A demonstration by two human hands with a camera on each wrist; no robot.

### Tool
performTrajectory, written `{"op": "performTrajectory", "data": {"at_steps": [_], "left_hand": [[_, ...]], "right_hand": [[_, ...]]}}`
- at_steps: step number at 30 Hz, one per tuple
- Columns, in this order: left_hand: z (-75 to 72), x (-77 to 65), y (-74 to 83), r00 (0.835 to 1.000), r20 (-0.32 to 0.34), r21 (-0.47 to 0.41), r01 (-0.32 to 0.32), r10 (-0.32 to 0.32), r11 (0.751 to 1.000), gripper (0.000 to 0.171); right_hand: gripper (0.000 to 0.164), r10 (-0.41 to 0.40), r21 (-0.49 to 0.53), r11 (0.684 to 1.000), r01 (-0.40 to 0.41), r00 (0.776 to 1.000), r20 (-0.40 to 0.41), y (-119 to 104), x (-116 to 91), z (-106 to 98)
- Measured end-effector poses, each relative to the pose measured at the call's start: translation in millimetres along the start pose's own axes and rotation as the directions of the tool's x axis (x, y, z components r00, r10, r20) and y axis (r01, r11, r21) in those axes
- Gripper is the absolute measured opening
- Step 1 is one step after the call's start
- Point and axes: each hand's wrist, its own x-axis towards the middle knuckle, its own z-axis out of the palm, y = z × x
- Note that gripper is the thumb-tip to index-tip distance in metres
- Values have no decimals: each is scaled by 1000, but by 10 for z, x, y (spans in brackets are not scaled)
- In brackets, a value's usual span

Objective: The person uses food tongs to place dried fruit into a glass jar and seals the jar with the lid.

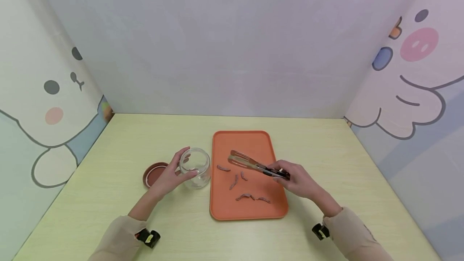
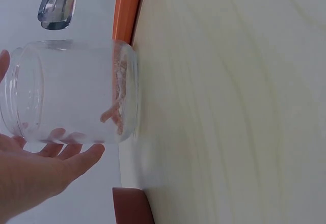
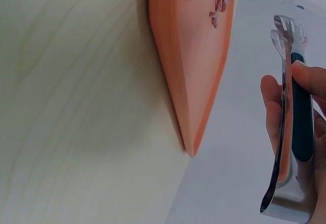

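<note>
My left hand (image 1: 169, 179) grips a clear jar (image 1: 200, 178), thumb and fingers around its sides near the open mouth. The jar stands upright beside the tray; a few brownish strips (image 2: 118, 107) lie at its bottom in the left wrist view. In my right hand (image 1: 298, 178) is a pair of metal tongs (image 3: 298, 112) with dark handle grips, thumb on one arm and fingers on the other. Their tips are above the orange tray (image 1: 250, 142), slightly apart with nothing between them. Several thin, wrinkled brownish strips (image 1: 246, 195) lie on the tray, below and left of the tongs.
A round reddish-brown lid (image 1: 154, 174) lies on the light wooden table (image 1: 174, 132) left of the jar, partly behind my left hand. A pale wall (image 1: 232, 51) closes off the back, with cartoon-printed panels (image 1: 409, 92) on both sides.
</note>
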Motion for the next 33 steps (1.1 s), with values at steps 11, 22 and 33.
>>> {"op": "performTrajectory", "data": {"at_steps": [11, 22, 33], "left_hand": [[-1, -1, 0, 1000, 1, -1, -1, 1, 1000, 74], [-2, 0, -3, 1000, 1, -6, 4, -4, 1000, 74], [2, -3, 17, 1000, -1, -7, -2, 2, 1000, 75]], "right_hand": [[35, -17, -30, 999, 18, 999, 44, 150, -37, 131], [33, -4, -99, 995, 12, 997, 75, 208, -14, 229], [33, 23, -138, 990, -9, 995, 99, 237, 39, 289]]}}
